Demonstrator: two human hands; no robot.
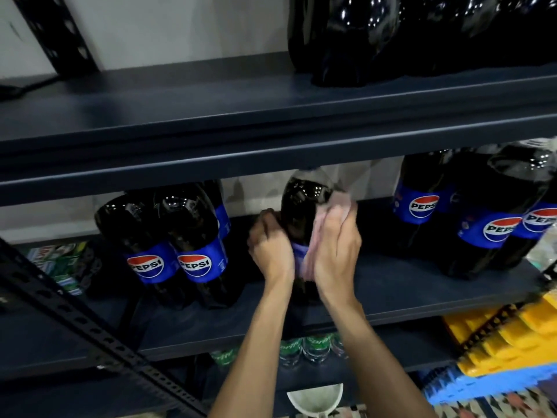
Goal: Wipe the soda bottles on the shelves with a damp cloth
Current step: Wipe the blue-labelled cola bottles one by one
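A large dark Pepsi bottle stands upright on the middle shelf. My left hand grips its left side at label height. My right hand presses a pale pink cloth against the bottle's right side, the cloth reaching from the shoulder down over the blue label. Two Pepsi bottles stand to the left, with a third behind them. Several more Pepsi bottles stand to the right.
The upper shelf carries dark bottles at the right. Green-labelled small bottles sit on the shelf below. A perforated black upright crosses the lower left. Yellow and blue packs lie at the lower right, a white bowl at the bottom.
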